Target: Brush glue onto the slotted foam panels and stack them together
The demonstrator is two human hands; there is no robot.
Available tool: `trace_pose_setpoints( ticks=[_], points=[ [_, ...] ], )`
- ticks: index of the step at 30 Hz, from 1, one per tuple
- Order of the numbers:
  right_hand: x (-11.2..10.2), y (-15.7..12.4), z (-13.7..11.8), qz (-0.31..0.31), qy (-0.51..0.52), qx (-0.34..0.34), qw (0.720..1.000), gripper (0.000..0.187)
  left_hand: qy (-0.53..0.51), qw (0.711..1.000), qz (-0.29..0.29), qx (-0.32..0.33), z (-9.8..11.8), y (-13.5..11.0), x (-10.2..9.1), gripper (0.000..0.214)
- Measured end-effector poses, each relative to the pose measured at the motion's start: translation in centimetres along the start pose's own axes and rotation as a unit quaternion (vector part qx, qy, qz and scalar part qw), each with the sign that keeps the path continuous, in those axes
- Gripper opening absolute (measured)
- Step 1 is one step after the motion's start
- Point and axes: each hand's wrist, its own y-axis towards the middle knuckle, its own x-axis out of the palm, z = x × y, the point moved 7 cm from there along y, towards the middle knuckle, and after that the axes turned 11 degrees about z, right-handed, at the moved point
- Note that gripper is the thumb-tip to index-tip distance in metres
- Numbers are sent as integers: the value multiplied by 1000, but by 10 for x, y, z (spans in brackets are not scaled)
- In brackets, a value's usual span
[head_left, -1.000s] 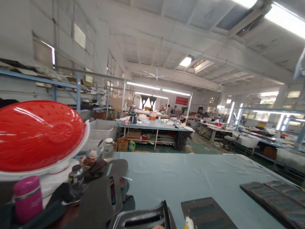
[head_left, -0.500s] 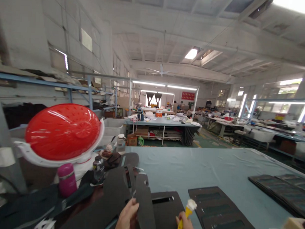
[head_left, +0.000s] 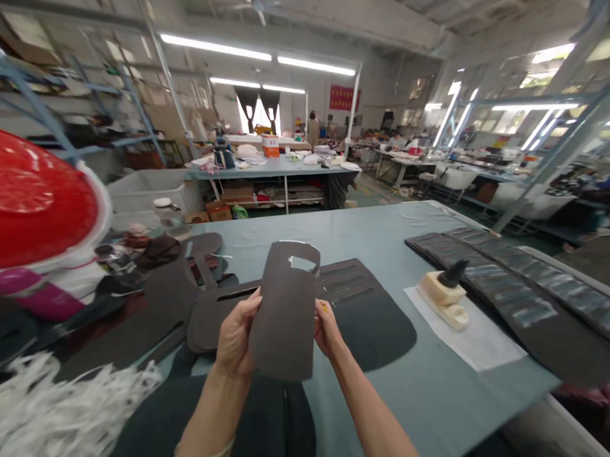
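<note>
White strips [head_left: 53, 406]: loose heap, far left.
Left hand [head_left: 237, 333]: fingers gripping slotted panel [head_left: 284, 321] by left edge.
Panel position: upright-tilted above tabletop [head_left: 375, 224], between hands.
Right hand [head_left: 329, 328]: fingers holding right edge; yellow bit [head_left: 325, 308] showing.
Pale block [head_left: 437, 290]: on white sheet [head_left: 481, 348].

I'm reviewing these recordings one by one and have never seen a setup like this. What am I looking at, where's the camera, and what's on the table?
There is no machine here, just a person's bare hands. The view comes from one camera worn on their head, facing forward and down. The left hand and right hand hold up a slotted dark panel. A bit of yellow shows at the right hand, too little to name. On the blue table, a flat dark sheet lies behind the hands; farther right are a cream block on white paper and a stack of dark pieces.
</note>
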Motion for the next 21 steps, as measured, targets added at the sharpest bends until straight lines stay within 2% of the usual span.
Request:
trace_pose_setpoints(
  ticks=[5,8,11,14,16,17,19,21],
  points=[
    [-102,12,-52,46,10,-6,999,38,-43,998,15,-49,-81,21,35,25],
    [-150,22,-80,68,-9,-35,997,37,-57,997,23,-54,-123,33,48,19],
    [-180,31,-97,69,-38,-51,996,33,-60,996,45,-51,-154,42,48,18],
    [-213,41,-112,105,-96,-87,986,33,-43,994,88,-42,-173,50,32,19],
    [-240,50,-128,159,-178,-139,961,35,-15,992,119,-24,-183,55,13,21],
    [-255,54,-137,188,-233,-166,940,35,7,991,136,-10,-188,58,2,22],
    [-282,64,-155,231,-355,-212,881,31,76,984,162,20,-200,63,-22,22],
    [-304,75,-171,247,-463,-241,816,26,177,967,181,22,-219,70,-45,22]
  ],
)
